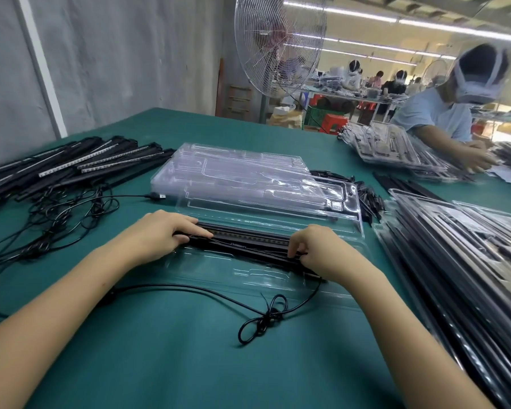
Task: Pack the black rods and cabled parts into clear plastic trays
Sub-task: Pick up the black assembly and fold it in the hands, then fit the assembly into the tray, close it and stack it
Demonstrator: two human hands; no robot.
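Far left, spare black rods (71, 163) in a pile, with tangled leads (62, 214) in front of them. The left hand (160, 231) has its fingers laid fairly flat along the left end of the rod (248, 234), pressing down and not wrapped round it. That rod lies lengthwise in the open clear tray (207, 270), in the middle channel, and looks mostly seated. The right hand (322, 249) is at the rod's right end, fingertips curled and pinching the thin cable (266, 317) against the rod. The rest of the cable leaves the tray on the right and loops over the desk (189, 364) to a loose knot near the body.

Step judged: seating the rod and tucking in its cable. To do it well, keep the left hand flat as an anchor. Feed the cable into the groove beside the rod a little at a time. Gather the knotted slack before closing, so nothing gets trapped under the lid.

The desk has a green cloth cover. A stack of empty trays (233, 169) sits behind the working tray. Filled trays (455, 246) are heaped on the right. In the room: grey sheeting on the left, a pedestal fan (278, 45), another worker (443, 113) at the far right corner and more benches behind.
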